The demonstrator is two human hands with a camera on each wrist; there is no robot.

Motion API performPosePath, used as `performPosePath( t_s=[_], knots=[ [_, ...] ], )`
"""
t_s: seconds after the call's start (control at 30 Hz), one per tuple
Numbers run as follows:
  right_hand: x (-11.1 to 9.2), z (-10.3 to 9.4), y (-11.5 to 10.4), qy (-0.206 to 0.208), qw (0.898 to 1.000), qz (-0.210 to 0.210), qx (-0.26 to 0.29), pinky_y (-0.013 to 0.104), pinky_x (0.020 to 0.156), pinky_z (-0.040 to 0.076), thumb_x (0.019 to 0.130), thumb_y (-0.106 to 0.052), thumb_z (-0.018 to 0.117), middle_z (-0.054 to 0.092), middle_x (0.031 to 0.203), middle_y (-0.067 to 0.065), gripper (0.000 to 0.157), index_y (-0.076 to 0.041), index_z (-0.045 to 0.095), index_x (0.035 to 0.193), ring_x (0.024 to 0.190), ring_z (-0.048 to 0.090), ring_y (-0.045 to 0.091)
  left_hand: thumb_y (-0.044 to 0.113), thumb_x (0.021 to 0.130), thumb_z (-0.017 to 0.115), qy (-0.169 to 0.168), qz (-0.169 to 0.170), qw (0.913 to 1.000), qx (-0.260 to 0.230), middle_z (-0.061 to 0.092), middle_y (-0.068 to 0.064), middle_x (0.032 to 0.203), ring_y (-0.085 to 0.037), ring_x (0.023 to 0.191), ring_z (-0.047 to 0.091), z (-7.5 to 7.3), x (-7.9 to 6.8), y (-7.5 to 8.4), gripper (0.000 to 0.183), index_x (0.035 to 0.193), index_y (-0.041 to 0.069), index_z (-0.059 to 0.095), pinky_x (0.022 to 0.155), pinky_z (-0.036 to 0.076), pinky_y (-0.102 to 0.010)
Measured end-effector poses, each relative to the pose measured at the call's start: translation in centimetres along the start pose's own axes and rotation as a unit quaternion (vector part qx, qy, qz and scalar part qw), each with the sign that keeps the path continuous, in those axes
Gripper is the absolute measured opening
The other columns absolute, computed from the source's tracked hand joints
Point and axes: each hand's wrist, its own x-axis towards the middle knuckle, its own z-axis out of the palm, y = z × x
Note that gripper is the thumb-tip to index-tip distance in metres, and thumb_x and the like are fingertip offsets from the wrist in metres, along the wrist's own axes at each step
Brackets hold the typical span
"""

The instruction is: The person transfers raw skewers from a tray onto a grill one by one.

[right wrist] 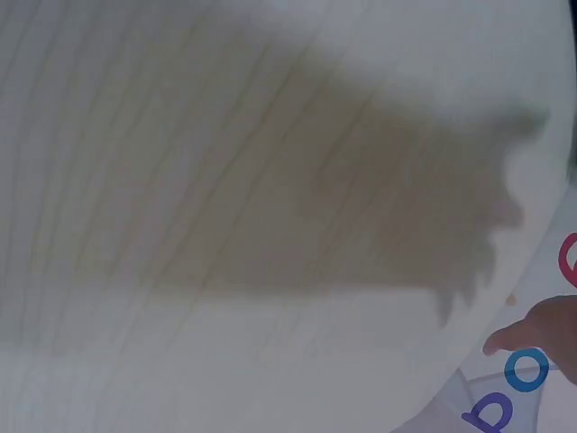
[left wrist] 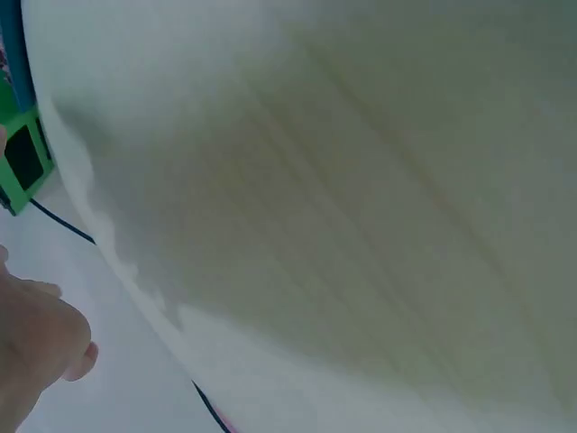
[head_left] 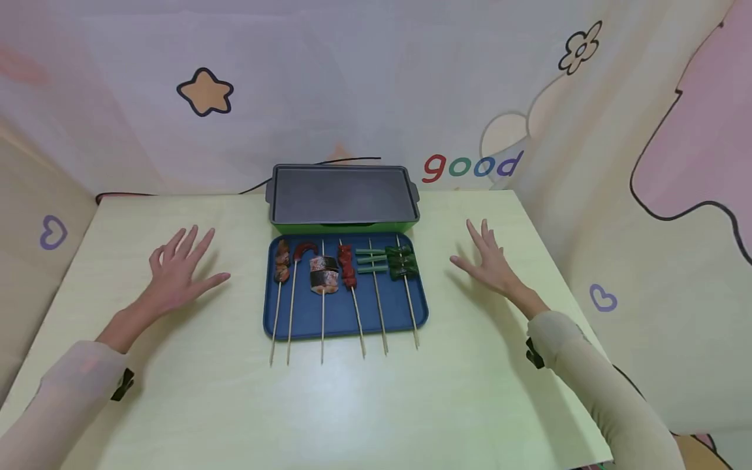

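Observation:
My left hand [head_left: 177,271] hovers over the table left of the blue tray [head_left: 346,320], fingers spread and holding nothing. On the other side, my right hand [head_left: 489,262] is held over the table with its fingers apart, also holding nothing. Several skewers lie side by side on the tray, their sticks jutting over its front edge: browned meat chunks [head_left: 282,261], a curled red sausage [head_left: 304,249], pale pieces with dark bands [head_left: 324,274], red meat chunks [head_left: 347,266], green stalks [head_left: 372,261] and dark green leafy bundles [head_left: 402,262].
Right behind the tray stands a green-sided grill with a dark flat plate [head_left: 344,194]. A black cord [head_left: 255,188] runs off to its left. The pale table [head_left: 352,411] meets a printed cloth backdrop [head_left: 329,78] at the back and sides.

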Motion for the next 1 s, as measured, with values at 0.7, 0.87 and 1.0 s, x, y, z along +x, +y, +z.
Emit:
performPosePath(
  t_s=[0.7, 0.87, 1.0],
  knots=[
    [-3.9, 1.0, -5.4, -0.115, 0.965, -0.028, 0.233, 0.046, 0.099, 0.057, 0.106, -0.012, 0.055, 0.056, 0.139, 0.033, 0.052, 0.003, 0.039, 0.153, 0.124, 0.062, 0.044, 0.030, 0.103, 0.063, -0.122, -0.080, 0.9396, -0.309, 0.044, -0.023, 0.157, -0.038, 0.143, 0.043, -0.4, 1.1, 4.5, 0.079, 0.165, 0.014, 0.018, 0.110, 0.045, -0.041],
    [-5.3, 1.5, -5.7, -0.191, 0.935, -0.013, 0.300, 0.040, 0.093, 0.060, 0.108, -0.010, 0.050, 0.063, 0.121, 0.036, 0.045, 0.010, 0.043, 0.148, 0.105, 0.071, 0.028, 0.025, 0.102, 0.064, -0.143, -0.074, 0.9228, -0.350, 0.053, -0.025, 0.148, -0.007, 0.111, 0.066, 0.8, 1.2, 5.2, 0.075, 0.163, 0.011, 0.024, 0.081, 0.056, -0.020],
    [-6.1, 2.2, -6.0, -0.238, 0.914, -0.007, 0.329, 0.038, 0.089, 0.062, 0.108, -0.011, 0.050, 0.066, 0.115, 0.032, 0.045, 0.012, 0.043, 0.146, 0.097, 0.072, 0.021, 0.017, 0.101, 0.065, -0.153, -0.065, 0.9156, -0.366, 0.056, -0.030, 0.141, 0.002, 0.092, 0.068, 1.6, 1.4, 5.7, 0.070, 0.161, 0.005, 0.029, 0.071, 0.059, -0.025]
  ],
)
